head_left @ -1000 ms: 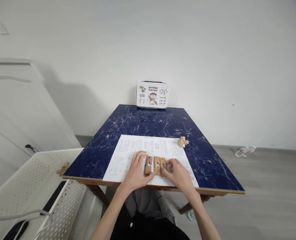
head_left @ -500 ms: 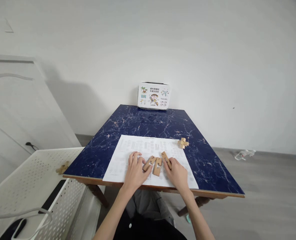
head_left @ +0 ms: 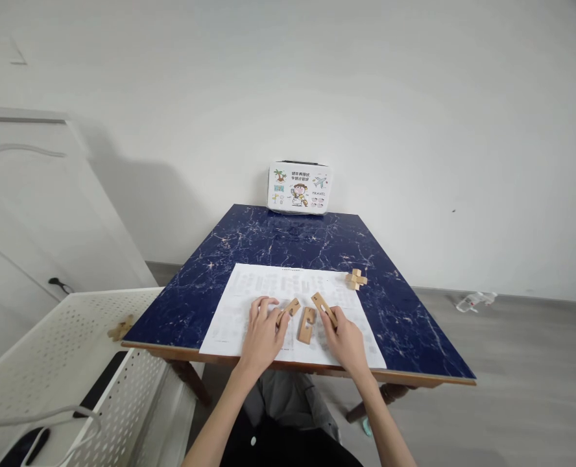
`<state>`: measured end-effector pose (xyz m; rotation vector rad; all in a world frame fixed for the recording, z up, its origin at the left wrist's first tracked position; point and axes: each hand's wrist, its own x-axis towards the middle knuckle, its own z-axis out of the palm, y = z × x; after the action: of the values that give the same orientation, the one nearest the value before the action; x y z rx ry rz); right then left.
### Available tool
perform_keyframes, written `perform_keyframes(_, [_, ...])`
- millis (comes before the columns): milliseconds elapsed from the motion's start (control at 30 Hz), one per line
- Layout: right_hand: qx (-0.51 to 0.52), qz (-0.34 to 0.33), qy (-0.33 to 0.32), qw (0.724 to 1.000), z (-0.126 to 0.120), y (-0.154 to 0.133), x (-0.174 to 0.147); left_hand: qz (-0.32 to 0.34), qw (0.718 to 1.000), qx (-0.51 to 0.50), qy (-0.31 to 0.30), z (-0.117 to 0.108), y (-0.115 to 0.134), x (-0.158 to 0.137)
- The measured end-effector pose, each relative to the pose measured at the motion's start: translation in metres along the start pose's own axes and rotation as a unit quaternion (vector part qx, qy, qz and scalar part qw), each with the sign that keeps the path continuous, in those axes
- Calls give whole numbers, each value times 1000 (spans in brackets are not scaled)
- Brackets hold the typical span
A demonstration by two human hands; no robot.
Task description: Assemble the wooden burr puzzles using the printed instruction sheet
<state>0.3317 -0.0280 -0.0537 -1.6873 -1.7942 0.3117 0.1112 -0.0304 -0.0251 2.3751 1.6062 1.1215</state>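
Head view, just the one. Biggest change in the last second: gone from three notched blocks lined up nearly side by side to a loose fan with proper gaps. Means three fully separate parts at this point, two in hand and one free.

Left hand [head_left: 263,334] with thumb and fingers closed around the lower end of the left block [head_left: 290,307], top end poking out and leaning right. Can't tell much about the grip under those knuckles. Right hand [head_left: 346,340] pinching the right block [head_left: 320,301], leaning left. Hands well apart, middle block [head_left: 305,329] lying untouched between them on the white paper sheet [head_left: 224,318], near the front edge of the table [head_left: 288,240].

On to materials: blocks in warm brown wood, flat and oblong, smooth-looking, with hooked cutouts and dark marks, too small to read for sure. Sheet thin and flat, covered in faint grey print. Tabletop glossy dark blue, veined like marble, with a wooden edge. At the sheet's far right corner, a paler wooden cross [head_left: 356,279] of interlocked chunky bars. At the back, a boxy white case [head_left: 300,188] with cartoon prints, leaning against the wall.
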Motion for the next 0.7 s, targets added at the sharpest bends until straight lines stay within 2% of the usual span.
perform_keyframes(133, [44,-26,-19,999,-2,-1,-2,-8,997,-70,-7,-7,0,3])
perform_keyframes(333, [128,-23,-46,990,-7,-6,-4,6,988,-145,-51,-13,7,8])
perform_keyframes(533, [196,-34,-52,979,-10,-7,-3,-65,972,-174,-141,2,33,14])
perform_keyframes(700, [211,-31,-41,976,-9,-3,-2,-89,965,-199,-147,13,31,15])
